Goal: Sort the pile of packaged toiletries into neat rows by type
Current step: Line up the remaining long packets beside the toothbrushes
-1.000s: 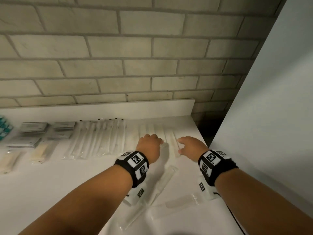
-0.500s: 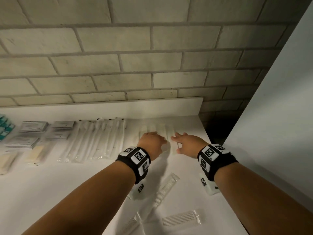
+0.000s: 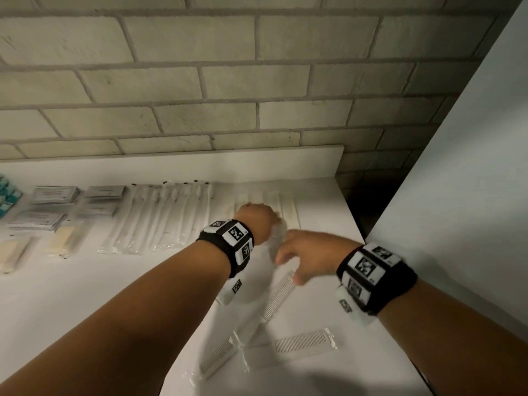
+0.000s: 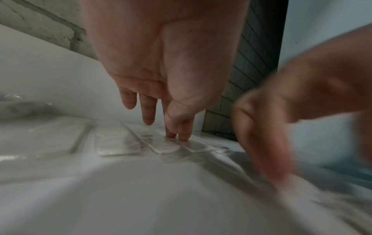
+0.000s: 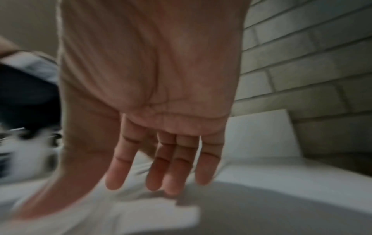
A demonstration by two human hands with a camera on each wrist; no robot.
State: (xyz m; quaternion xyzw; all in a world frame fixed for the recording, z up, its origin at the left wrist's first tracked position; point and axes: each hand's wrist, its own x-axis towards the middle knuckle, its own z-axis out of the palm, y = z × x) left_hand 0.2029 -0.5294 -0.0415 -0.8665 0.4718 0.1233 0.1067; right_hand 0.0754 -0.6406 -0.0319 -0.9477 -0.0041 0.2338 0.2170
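A row of white combs in clear packs [image 3: 287, 208] lies at the back right of the white counter [image 3: 85, 295]. My left hand [image 3: 257, 220] rests on that row. In the left wrist view its straight fingertips [image 4: 182, 137] press on one of the packs [image 4: 164, 147]. My right hand [image 3: 297, 254] hovers just nearer, blurred, fingers straight and holding nothing [image 5: 165, 182], above a loose packed comb [image 3: 278, 298]. Two more loose packed combs [image 3: 304, 341] [image 3: 215, 358] lie close to me.
Left of the combs stands a row of packed toothbrushes [image 3: 160, 221], then grey sachets [image 3: 54, 195], beige bars in packs [image 3: 67, 238] and teal packets [image 3: 7, 198]. A brick wall [image 3: 257, 81] backs the counter. A white panel [image 3: 457, 195] bounds the right, with a dark gap [image 3: 360, 195] behind the counter's corner.
My right hand has drawn back from the comb row toward me and now hangs over the loose comb. My left hand stays on the row.
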